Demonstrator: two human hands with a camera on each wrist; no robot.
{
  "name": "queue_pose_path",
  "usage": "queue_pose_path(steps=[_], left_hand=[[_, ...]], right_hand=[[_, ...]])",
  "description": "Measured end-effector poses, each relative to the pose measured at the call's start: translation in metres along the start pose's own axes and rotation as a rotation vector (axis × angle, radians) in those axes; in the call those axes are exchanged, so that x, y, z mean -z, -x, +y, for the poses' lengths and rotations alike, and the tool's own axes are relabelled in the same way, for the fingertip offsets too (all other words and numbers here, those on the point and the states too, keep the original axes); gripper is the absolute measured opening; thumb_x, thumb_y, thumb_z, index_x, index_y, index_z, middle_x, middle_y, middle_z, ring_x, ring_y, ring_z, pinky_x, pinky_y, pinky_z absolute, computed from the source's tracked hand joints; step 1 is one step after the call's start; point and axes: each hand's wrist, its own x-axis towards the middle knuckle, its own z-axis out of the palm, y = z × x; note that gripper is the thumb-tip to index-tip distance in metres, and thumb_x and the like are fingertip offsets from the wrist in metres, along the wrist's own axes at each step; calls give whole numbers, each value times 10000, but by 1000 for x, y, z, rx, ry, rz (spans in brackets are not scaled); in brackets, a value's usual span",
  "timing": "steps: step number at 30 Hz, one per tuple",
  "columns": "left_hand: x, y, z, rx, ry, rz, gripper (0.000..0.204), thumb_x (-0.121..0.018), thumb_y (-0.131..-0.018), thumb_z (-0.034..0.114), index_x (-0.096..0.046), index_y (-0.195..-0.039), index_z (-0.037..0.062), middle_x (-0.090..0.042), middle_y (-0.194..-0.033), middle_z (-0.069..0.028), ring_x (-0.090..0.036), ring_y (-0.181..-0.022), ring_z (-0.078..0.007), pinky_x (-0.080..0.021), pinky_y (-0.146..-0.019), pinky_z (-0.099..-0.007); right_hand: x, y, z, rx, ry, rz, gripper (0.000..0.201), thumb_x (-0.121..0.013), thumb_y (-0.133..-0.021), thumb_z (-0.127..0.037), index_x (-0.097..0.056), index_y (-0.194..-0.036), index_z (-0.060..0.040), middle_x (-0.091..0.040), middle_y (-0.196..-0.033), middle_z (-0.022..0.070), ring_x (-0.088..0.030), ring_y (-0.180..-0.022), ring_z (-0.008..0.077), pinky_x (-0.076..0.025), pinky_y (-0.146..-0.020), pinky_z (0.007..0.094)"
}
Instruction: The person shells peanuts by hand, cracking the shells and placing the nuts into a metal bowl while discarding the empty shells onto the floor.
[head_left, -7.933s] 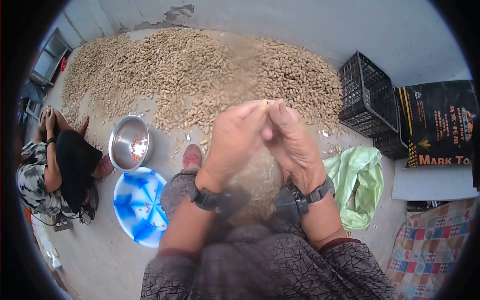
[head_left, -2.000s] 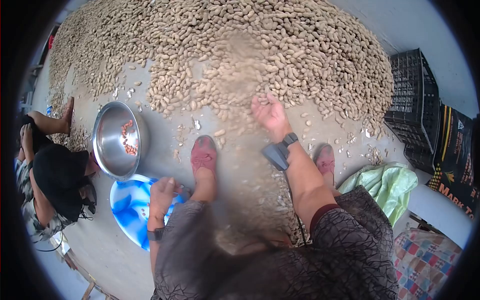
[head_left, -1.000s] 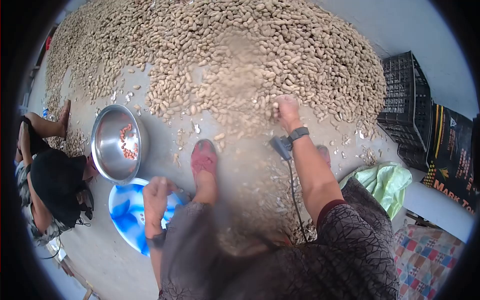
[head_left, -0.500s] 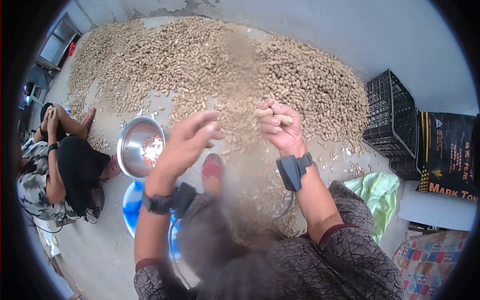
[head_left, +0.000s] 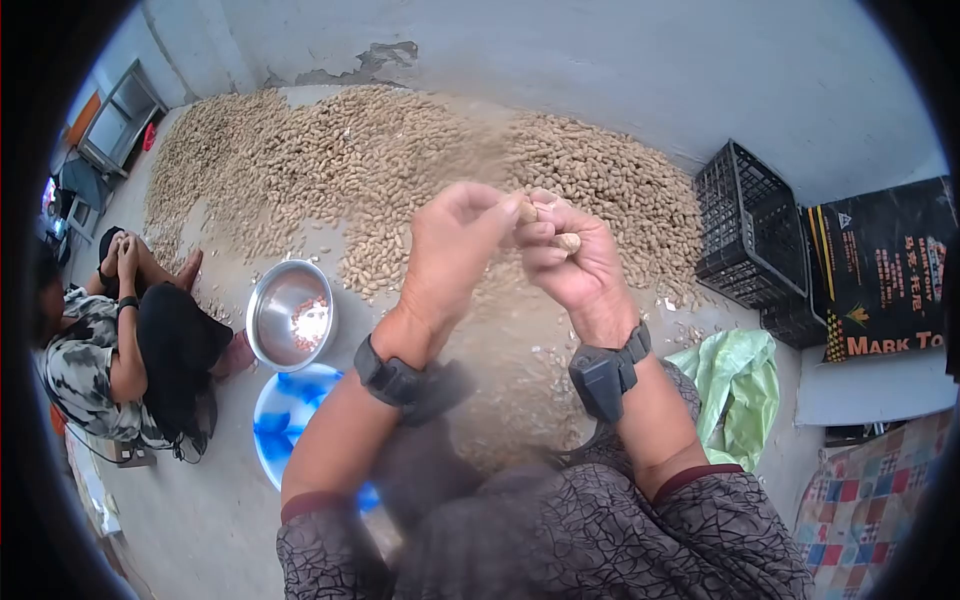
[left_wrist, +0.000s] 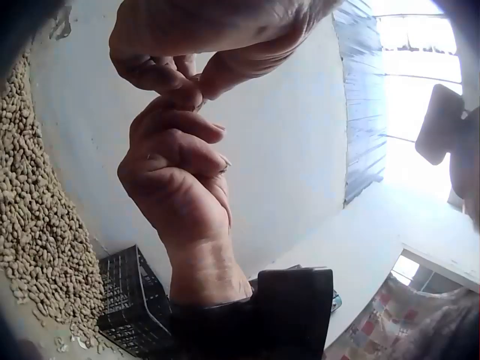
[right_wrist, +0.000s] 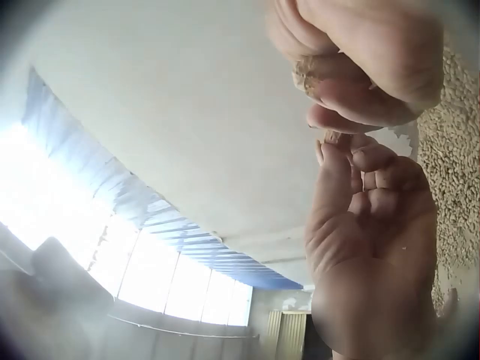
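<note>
Holding peanut pod [head_left: 528, 210] between fingertips of left hand [head_left: 445, 250] and right hand [head_left: 582, 262], meeting in front of body. Pinching at left with thumb against fingers, hardly any gap. Pinching same pod at right; also gripping second pod [head_left: 567, 243] within curled fingers, end protruding. Cannot tell condition of first shell: partly covered by fingertips. Noted beyond hands: broad heap of unshelled peanuts [head_left: 610, 170] on floor [head_left: 220, 480], along wall [head_left: 560, 70]. Noted to left: stainless-steel bowl [head_left: 268, 312] containing reddish kernels [head_left: 312, 318], near blue-and-white basin [head_left: 273, 425]. Noted to right: black plastic crate [head_left: 745, 240], crumpled green sack [head_left: 742, 375].
</note>
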Motion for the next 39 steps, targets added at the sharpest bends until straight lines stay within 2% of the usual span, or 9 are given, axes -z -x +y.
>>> queue_pose_path(steps=[5,6,9,14,18,20,29,32,39], left_hand=[[-17,5,32,14,302,-84,155,-528,-889,160,-569,-910,11,-654,-942,-135,-620,-790,-130,-485,-716,-239],[-17,7,33,41,446,-189,164,-515,-896,171,-567,-905,16,-651,-943,-155,-633,-846,-166,-499,-751,-259],[-26,12,25,101,599,-317,173,-518,-905,187,-562,-902,20,-641,-904,-137,-620,-777,-156,-493,-707,-251],[-44,19,-7,118,591,-385,316,-538,-915,197,-510,-1132,-30,-572,-858,-16,-535,-762,-99,-443,-690,-218],[-44,24,-15,155,644,-399,313,-543,-911,190,-507,-1133,-28,-582,-894,-24,-537,-768,-99,-442,-697,-222],[-42,24,-15,150,583,-441,354,-496,-929,176,-476,-1195,-57,-592,-901,-30,-536,-789,-81,-425,-703,-220],[-41,27,-13,21,236,-454,267,-510,-903,88,-555,-1150,-4,-588,-947,-20,-544,-855,-77,-446,-755,-224],[-42,27,-13,31,130,-427,252,-515,-900,79,-557,-1131,-15,-589,-971,-29,-549,-871,-86,-447,-775,-227],[-44,29,-19,-81,-27,-381,233,-509,-899,65,-561,-1099,-43,-582,-1007,-49,-551,-895,-99,-467,-772,-253]], right_hand=[[-15,31,-13,8,-66,135,226,-559,-866,-150,-503,-946,53,-575,-943,238,-583,-626,169,-410,-348,166],[-17,36,-11,89,-9,271,282,-546,-880,-191,-491,-957,75,-570,-960,283,-581,-600,166,-386,-315,151],[-8,50,-17,82,106,369,270,-541,-880,-171,-492,-972,79,-573,-949,293,-574,-572,155,-381,-318,151],[9,60,-34,58,256,245,224,-548,-883,-156,-541,-983,45,-621,-930,194,-534,-528,100,-358,-330,141],[16,66,-34,73,431,218,316,-535,-908,-263,-559,-1008,35,-617,-809,79,-522,-531,69,-353,-333,144],[-11,69,-24,128,582,318,406,-527,-910,-378,-571,-982,19,-568,-685,24,-496,-499,64,-352,-337,154],[-31,74,-7,196,1077,207,317,-609,-834,-278,-642,-1030,-32,-570,-750,-22,-447,-584,16,-281,-450,156],[-28,72,-10,107,1070,141,443,-702,-780,-304,-594,-1089,-6,-548,-743,-57,-395,-544,-15,-245,-427,129],[-29,76,-11,115,1113,104,324,-635,-796,-255,-643,-1029,-31,-563,-775,-27,-422,-601,21,-286,-477,166]])
